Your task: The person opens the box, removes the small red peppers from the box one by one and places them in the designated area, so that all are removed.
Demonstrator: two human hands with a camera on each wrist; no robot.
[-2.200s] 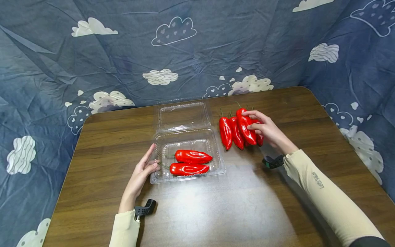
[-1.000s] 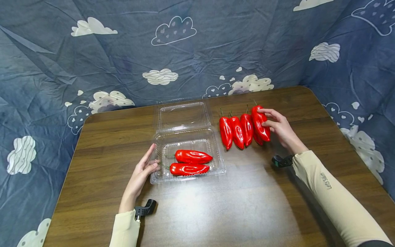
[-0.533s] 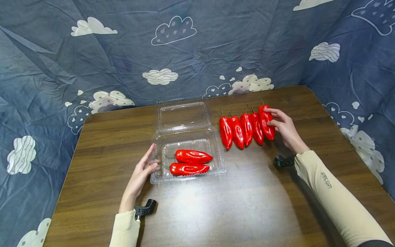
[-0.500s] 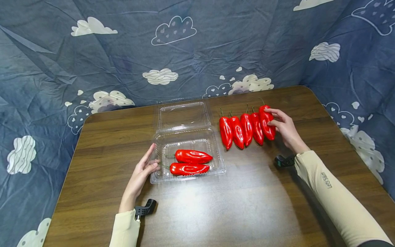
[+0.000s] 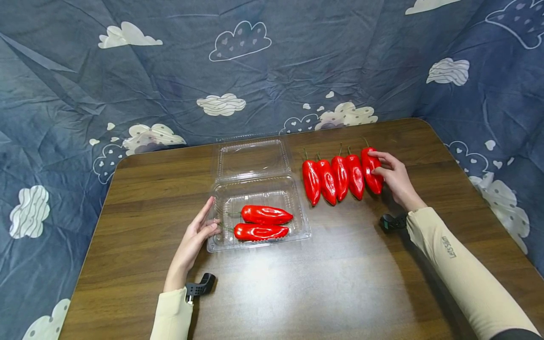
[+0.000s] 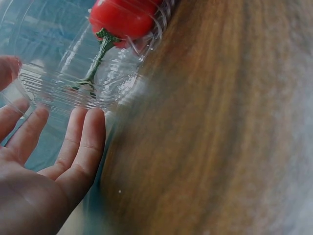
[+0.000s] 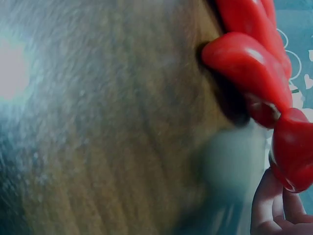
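In the head view, the right hand (image 5: 395, 182), at three o'clock, grips a red pepper (image 5: 371, 170) between thumb and fingers; whether the pepper touches the table (image 5: 276, 307) is unclear. Just beside it, toward nine o'clock, four more peppers (image 5: 327, 182) lie in a row, stems toward twelve. The left hand (image 5: 193, 238), at eight o'clock, has its fingers straight against the clear tray (image 5: 300, 208). Two peppers (image 5: 267, 215) lie in the tray, stems toward nine; its lid (image 5: 252, 158) lies open at twelve.

In the left wrist view, the extended fingertips meet the tray's ribbed wall, and one tray pepper shows near twelve o'clock.

In the right wrist view, fingers at four o'clock touch the gripped pepper; part of the row shows at two.
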